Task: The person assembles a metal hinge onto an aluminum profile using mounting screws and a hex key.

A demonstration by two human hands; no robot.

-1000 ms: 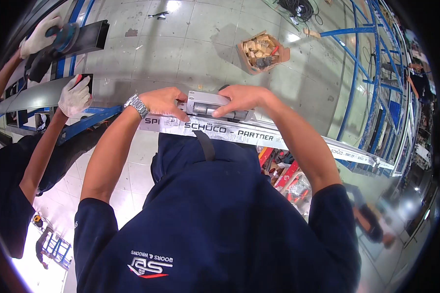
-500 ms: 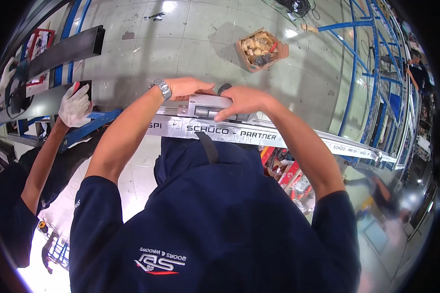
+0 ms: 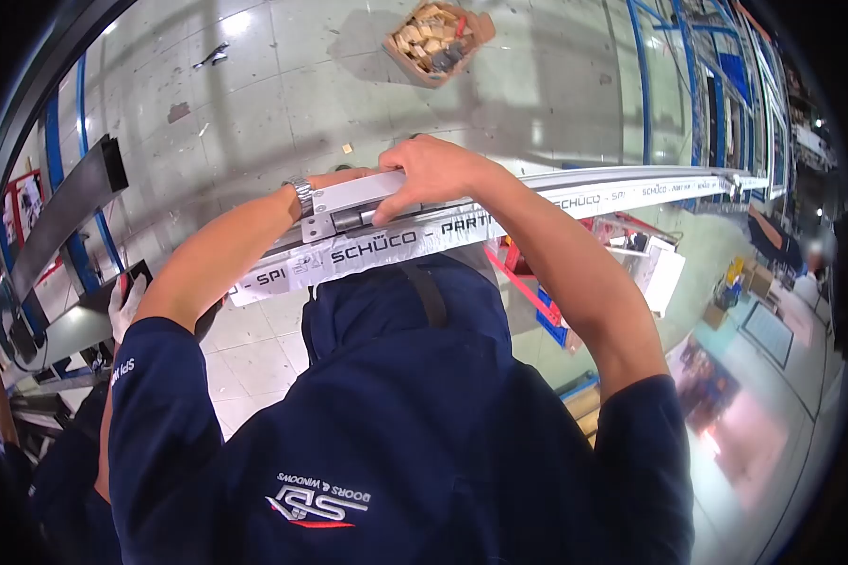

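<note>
Metal fitting (image 3: 353, 193) on profile (image 3: 377, 247), long axes approx parallel. R hand (image 3: 431, 172) grips fitting's R end; L hand (image 3: 344, 176) by fitting's far edge, mostly hidden, grip can't tell.

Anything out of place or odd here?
A small black object looks stray, lying loose on the grey tiled floor, apart from the brown cardboard box of tan wood pieces. No damage is evident on the long silver metal profile.

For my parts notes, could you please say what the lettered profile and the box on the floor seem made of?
Profile: probably aluminium, from its silvery edges; its covering looks like plastic film, glossy and wrinkled. Box: likely cardboard, matt brown and thin-walled.
</note>
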